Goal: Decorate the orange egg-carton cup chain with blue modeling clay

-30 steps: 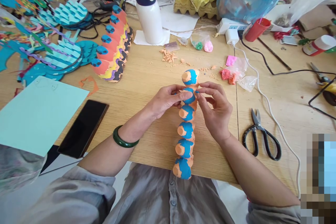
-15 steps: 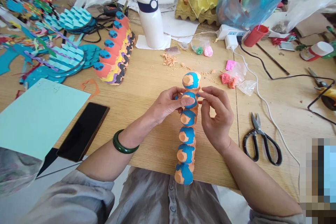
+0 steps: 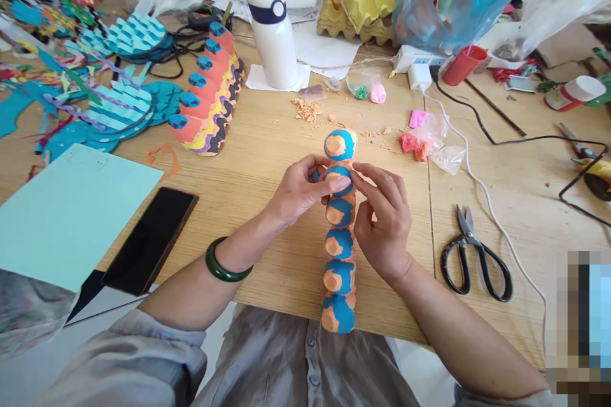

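Observation:
A strip of orange egg carton cups (image 3: 340,245), each partly coated with blue clay round a bare orange knob, stands lengthwise in front of me at the table's front edge. My left hand (image 3: 308,187) grips it at the second cup from the far end, thumb on top and fingers under the left side. A small lump of blue clay (image 3: 316,176) shows by those fingers. From the right, my right hand (image 3: 382,216) presses its index fingertip against the same cup's side. Its other fingers are loosely bent, with nothing visible in them.
Black-handled scissors (image 3: 472,254) lie at right, past a white cable (image 3: 477,172). A phone (image 3: 151,238) and a pale green sheet (image 3: 71,210) are at left. Behind stand a painted carton piece (image 3: 207,98), a white bottle (image 3: 272,44), orange scraps (image 3: 307,110) and pink clay (image 3: 419,118).
My right hand has moved left, so its index fingertip rests on the cup. The strip's far end has swung slightly left, while my left hand keeps its hold.

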Demonstrator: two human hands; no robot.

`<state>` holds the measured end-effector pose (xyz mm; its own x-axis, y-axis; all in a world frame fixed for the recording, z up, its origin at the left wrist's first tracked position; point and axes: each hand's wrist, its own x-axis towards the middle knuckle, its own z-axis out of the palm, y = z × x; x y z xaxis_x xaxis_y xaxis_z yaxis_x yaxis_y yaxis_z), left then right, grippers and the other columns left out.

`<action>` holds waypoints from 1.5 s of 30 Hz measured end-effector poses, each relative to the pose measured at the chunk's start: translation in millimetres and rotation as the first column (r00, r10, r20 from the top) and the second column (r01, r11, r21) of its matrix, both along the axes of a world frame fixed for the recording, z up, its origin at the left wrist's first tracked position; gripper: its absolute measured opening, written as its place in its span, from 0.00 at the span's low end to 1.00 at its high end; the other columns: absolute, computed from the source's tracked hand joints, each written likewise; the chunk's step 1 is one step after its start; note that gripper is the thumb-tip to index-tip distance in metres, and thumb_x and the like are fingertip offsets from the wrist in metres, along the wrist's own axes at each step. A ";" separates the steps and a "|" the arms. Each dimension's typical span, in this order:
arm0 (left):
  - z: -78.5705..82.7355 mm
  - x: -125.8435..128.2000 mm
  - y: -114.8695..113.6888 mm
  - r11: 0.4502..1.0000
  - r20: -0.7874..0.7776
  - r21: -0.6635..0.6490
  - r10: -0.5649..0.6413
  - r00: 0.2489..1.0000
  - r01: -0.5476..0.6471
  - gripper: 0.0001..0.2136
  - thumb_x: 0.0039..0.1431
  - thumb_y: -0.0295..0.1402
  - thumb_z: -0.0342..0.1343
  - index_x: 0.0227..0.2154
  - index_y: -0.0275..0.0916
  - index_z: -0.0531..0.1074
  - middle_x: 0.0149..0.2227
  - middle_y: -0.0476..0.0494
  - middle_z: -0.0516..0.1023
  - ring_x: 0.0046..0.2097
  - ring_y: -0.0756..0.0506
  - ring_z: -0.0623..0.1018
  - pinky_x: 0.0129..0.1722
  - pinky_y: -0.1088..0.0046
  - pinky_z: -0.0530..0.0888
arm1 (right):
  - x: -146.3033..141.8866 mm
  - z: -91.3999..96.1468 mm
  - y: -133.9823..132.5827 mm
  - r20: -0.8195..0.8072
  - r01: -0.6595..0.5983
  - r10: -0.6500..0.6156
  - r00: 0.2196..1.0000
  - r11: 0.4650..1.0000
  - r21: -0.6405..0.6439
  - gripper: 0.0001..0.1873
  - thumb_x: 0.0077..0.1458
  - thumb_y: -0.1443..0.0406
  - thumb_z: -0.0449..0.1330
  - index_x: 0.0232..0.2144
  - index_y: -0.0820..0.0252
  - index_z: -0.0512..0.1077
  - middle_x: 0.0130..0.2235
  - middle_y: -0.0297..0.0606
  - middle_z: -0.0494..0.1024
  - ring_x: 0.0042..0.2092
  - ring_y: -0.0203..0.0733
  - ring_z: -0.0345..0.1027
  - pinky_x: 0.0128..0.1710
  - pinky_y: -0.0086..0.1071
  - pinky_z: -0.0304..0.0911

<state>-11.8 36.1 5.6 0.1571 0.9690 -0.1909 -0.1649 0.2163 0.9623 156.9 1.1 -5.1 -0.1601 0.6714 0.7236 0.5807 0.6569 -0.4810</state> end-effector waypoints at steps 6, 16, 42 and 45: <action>7.6 -0.5 2.7 0.998 0.051 -0.055 -0.024 0.998 0.026 0.24 0.43 0.44 0.74 0.39 0.36 0.74 0.30 0.51 0.75 0.28 0.52 0.73 0.27 0.75 0.71 | 0.6 1.8 2.5 -0.479 -0.158 -0.042 0.877 0.916 -0.369 0.17 0.69 0.68 0.53 0.52 0.50 0.78 0.58 0.42 0.79 0.56 0.47 0.76 0.48 0.45 0.80; 4.9 -4.9 2.9 0.984 0.166 -0.070 -0.148 0.975 0.162 0.17 0.54 0.43 0.66 0.43 0.38 0.77 0.33 0.51 0.76 0.34 0.51 0.75 0.35 0.76 0.75 | 0.9 7.4 4.4 -0.554 -0.354 -0.028 0.832 0.742 -0.569 0.13 0.64 0.52 0.65 0.35 0.54 0.81 0.37 0.36 0.83 0.41 0.42 0.76 0.46 0.40 0.73; 4.9 -1.7 0.5 0.986 0.155 -0.012 -0.163 0.974 0.167 0.12 0.56 0.39 0.64 0.39 0.38 0.77 0.32 0.51 0.74 0.33 0.52 0.72 0.35 0.76 0.71 | -0.9 -2.4 0.8 -0.421 -0.334 0.155 0.894 0.857 -0.392 0.08 0.68 0.62 0.61 0.44 0.49 0.82 0.39 0.37 0.82 0.45 0.45 0.73 0.47 0.45 0.70; 4.4 -3.5 2.3 0.984 0.152 -0.021 -0.172 0.973 0.177 0.11 0.55 0.40 0.64 0.34 0.38 0.76 0.30 0.52 0.72 0.32 0.52 0.70 0.34 0.75 0.69 | -1.5 -4.0 1.7 -0.459 -0.360 0.163 0.874 0.851 -0.383 0.08 0.67 0.62 0.62 0.43 0.49 0.82 0.39 0.36 0.82 0.45 0.45 0.72 0.48 0.44 0.70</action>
<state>-15.3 38.4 10.1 0.3521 0.9175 -0.1848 -0.2627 0.2864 0.9214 155.4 2.8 -9.0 -0.1441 0.9064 0.3970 0.1134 0.4136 -0.9034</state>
